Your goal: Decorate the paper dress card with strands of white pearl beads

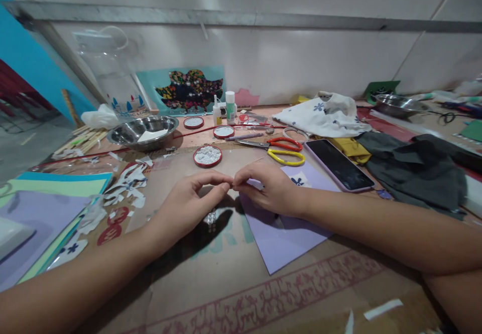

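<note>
My left hand (194, 198) and my right hand (267, 186) meet at the fingertips over the middle of the table. The left thumb and index finger are pinched around something too small to make out. My right fingers are closed too, and a thin pale stick (259, 159) pokes out above them. Under the right hand and wrist lies a lilac sheet (274, 251), bearing a white cloth scrap with a dark blue flower (299, 180). A short strip of clear gems (211, 221) is on the table just below my left hand.
Beyond my hands are a red-rimmed lid of white bits (207, 155), scissors (286, 150), a glue bottle (217, 112) and a metal bowl (143, 132). A phone (339, 164) and dark cloth (410, 173) lie right. Coloured sheets (48, 208) and white scraps (128, 181) lie left.
</note>
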Available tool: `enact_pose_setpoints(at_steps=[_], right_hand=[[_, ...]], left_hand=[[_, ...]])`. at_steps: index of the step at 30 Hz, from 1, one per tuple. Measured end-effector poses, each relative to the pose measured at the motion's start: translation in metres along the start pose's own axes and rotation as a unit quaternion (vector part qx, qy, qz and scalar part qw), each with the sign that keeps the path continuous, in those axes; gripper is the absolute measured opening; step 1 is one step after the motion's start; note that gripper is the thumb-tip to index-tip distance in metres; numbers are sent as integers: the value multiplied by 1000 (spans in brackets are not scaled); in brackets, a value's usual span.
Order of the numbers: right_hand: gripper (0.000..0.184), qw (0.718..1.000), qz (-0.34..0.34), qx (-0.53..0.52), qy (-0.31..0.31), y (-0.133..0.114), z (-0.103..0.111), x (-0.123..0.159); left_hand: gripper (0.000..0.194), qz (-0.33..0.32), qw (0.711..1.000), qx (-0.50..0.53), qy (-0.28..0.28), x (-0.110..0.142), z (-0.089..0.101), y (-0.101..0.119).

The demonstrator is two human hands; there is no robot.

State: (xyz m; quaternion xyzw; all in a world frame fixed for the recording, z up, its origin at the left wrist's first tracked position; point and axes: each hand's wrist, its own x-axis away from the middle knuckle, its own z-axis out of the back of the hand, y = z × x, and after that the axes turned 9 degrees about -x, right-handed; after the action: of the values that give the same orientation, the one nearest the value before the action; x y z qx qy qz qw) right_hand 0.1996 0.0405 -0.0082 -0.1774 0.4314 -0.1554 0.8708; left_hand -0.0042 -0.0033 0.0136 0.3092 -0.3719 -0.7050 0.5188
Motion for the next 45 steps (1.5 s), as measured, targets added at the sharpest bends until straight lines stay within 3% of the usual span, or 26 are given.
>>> enact_pose_setpoints(at_steps=[11, 25, 33, 45], right_hand=[[10, 998, -42, -36, -9, 1, -1, 1], [12, 998, -27, -34, -47, 0, 2, 1], [7, 999, -10, -31, -37, -1, 1, 0], [6, 998, -40, -55, -12, 2, 0, 1]], left_hand=[[28, -23, 999, -39, -3, -2, 2, -8], [26, -53, 995, -83, 3, -2, 2, -2], [27, -84, 992, -95, 14, -2, -1, -6], [26, -44, 998, -31, -30, -2, 3, -16]])
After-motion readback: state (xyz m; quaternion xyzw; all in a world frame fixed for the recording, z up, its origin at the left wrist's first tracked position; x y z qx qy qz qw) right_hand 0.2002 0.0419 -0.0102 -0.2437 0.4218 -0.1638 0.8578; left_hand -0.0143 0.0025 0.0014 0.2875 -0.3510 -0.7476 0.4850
